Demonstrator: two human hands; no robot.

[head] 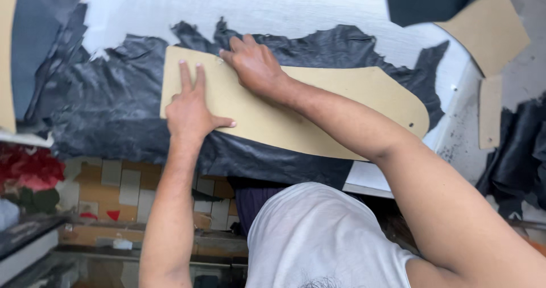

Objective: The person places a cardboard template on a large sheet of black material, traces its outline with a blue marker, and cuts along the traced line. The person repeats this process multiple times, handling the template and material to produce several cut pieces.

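On the desk point(296, 6): tan pattern point(318, 114) is lying flat over black leather point(114, 117).
Left hand point(190, 109): open, pressing the pattern.
Right hand point(256, 66): curled at the top edge; contents indiscernible.
Risk: you are pinning one end only; the far end is risking a shift.

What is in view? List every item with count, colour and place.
Tan curved cardboard template: one, tan, flat on the hide.
Black crinkled leather hide: one, black, spread on the table.
White work table: one, white, under the hide.
Tan cardboard pieces: two, tan, top right.
Dark leather pile: one, black, right edge.
Left hand: pressing flat on the template.
Right hand: at the template's upper edge; whether it grips a tool is unclear.
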